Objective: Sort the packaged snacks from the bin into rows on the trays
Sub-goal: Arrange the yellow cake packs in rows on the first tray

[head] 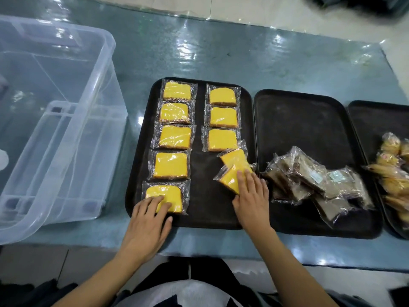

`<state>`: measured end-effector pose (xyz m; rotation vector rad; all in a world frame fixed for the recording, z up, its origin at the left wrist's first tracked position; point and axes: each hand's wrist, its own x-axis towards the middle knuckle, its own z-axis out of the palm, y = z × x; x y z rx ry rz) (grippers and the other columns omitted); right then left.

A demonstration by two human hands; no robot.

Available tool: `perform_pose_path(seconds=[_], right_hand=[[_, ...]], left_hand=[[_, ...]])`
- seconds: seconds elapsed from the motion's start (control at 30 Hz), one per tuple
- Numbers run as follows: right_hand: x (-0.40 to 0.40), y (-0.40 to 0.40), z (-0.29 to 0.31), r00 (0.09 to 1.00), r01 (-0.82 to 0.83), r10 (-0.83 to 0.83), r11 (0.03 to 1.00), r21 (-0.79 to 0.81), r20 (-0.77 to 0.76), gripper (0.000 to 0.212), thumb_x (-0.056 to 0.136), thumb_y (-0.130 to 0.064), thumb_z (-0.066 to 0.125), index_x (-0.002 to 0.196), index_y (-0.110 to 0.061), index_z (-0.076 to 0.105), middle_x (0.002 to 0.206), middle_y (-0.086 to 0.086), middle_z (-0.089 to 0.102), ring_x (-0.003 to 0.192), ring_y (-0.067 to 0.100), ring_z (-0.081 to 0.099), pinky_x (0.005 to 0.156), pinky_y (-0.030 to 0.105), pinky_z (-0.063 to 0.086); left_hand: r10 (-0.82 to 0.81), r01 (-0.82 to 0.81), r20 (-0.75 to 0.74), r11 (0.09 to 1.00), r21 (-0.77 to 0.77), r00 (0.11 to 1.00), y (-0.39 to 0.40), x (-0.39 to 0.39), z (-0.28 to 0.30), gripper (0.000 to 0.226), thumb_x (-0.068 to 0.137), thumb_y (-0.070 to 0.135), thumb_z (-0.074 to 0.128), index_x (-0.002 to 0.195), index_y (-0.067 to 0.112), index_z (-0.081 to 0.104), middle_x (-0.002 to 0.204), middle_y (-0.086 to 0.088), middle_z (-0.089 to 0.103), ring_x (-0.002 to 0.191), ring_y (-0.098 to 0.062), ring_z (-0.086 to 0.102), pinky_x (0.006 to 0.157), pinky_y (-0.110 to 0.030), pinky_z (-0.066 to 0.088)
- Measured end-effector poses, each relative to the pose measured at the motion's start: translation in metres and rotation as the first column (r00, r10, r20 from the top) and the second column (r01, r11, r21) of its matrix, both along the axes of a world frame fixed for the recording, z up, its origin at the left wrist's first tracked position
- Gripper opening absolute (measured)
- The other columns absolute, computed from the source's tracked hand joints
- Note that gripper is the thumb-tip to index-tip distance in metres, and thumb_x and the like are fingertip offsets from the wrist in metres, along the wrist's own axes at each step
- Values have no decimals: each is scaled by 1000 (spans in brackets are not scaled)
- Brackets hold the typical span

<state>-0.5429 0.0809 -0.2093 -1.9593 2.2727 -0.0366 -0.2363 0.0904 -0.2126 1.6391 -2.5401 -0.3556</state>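
Yellow cake slices in clear wrappers lie in two columns on the left black tray (199, 196). The left column holds several, the right column three (223, 117). My left hand (147, 222) rests with straight fingers on the nearest slice of the left column (170, 193). My right hand (251, 196) grips a tilted yellow slice (230, 178) at the tray's right side, with its thumb under the near edge. A second tilted slice (235, 157) lies just behind it. The clear plastic bin (55, 120) stands at the left, with no snacks visible inside.
The middle black tray (309, 120) carries a loose heap of brown wrapped snacks (309, 180) at its near end. A third tray (376, 120) at the right edge holds pale wrapped pastries (391, 165). The table has a glossy blue-green cover.
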Motion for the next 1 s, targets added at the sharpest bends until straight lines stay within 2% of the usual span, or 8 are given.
perform_pose_path(seconds=[0.13,0.23,0.3,0.4,0.5,0.6,0.73,1.0], right_hand=[[10,39,-8,940,-298,289,954,28,183,70,85,-29,55,153,-20,43,163,3,34,151,22,29,125,47,14],[11,55,-14,897,-381,359,924,40,259,73,86,-32,49,157,-24,35,167,-4,22,155,11,14,126,43,8],[8,49,-13,892,-358,344,934,-4,293,68,89,-31,50,155,-24,39,165,-4,28,153,11,21,126,42,14],[1,20,-7,947,-159,201,971,-179,250,50,93,-30,59,141,-17,57,145,4,55,131,25,52,109,44,41],[-8,-26,6,992,-13,37,980,-197,121,46,94,-34,63,136,-17,58,135,7,59,121,30,56,100,45,46],[-10,-59,7,999,-36,36,999,-26,3,61,97,-41,59,151,-20,41,147,7,49,132,30,48,107,46,40],[-12,-56,-5,989,-115,122,990,85,-79,64,99,-28,57,156,-27,29,158,7,37,146,29,31,119,47,25],[-31,-36,-17,881,-417,398,908,23,256,57,91,4,55,141,-23,52,168,2,20,157,19,-3,127,49,6]], left_hand=[[-79,79,-29,997,-6,996,-12,-28,7,37,98,37,44,126,20,61,136,-3,55,122,-28,48,104,-41,33],[-137,138,-36,990,25,990,-22,-52,14,43,101,39,39,136,21,56,143,-2,51,127,-27,46,108,-41,33],[-211,212,-34,976,55,977,-26,-71,18,47,104,41,33,143,23,49,152,-1,44,134,-26,43,111,-41,32],[-334,329,16,936,126,943,-29,-99,18,49,104,43,28,146,26,45,155,-4,42,140,-29,38,114,-45,32],[-373,345,104,914,215,922,-29,-110,8,51,105,44,24,154,31,32,162,-7,30,149,-31,25,122,-46,15],[-361,326,122,916,235,925,-27,-102,-1,53,108,43,21,160,36,12,168,-3,14,153,-32,16,124,-47,6],[-368,338,125,917,212,921,-24,-97,-6,55,107,41,26,160,37,11,168,-2,11,152,-33,21,124,-50,13],[-376,345,103,909,235,921,-27,-98,-3,55,105,39,33,158,38,20,167,-1,19,150,-31,27,123,-48,16]])
